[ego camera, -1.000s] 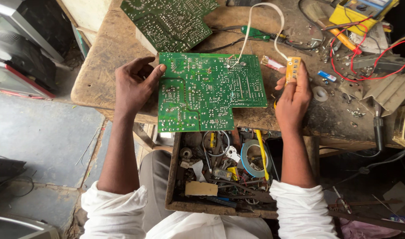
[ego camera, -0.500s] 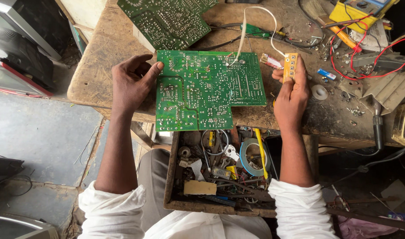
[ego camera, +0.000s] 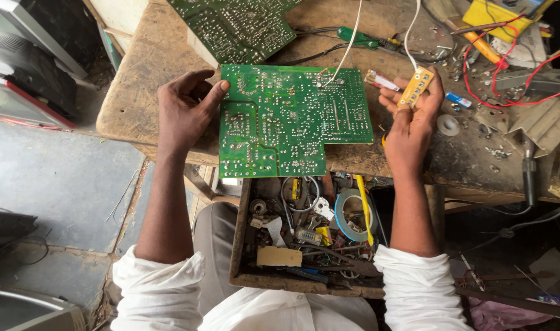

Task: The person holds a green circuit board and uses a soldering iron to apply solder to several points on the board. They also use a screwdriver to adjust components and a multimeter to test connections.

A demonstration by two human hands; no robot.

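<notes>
Green board held solder-side up over the surface edge, small yellow board lifted beside it.

Left hand (ego camera: 185,110) closed on the left edge of the green board (ego camera: 292,119), thumb on top. Right hand (ego camera: 412,119) gripped the small yellow board (ego camera: 416,87), tied by a white wire (ego camera: 348,46) to the big one. Judged mid-inspection of the two joined boards; turning either calls for slack in the wire. Open drawer (ego camera: 243,245) of tools below.

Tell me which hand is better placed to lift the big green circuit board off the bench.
Probably the left hand: it already grips the green circuit board at its edge, while the right hand holds a small yellow board.
</notes>
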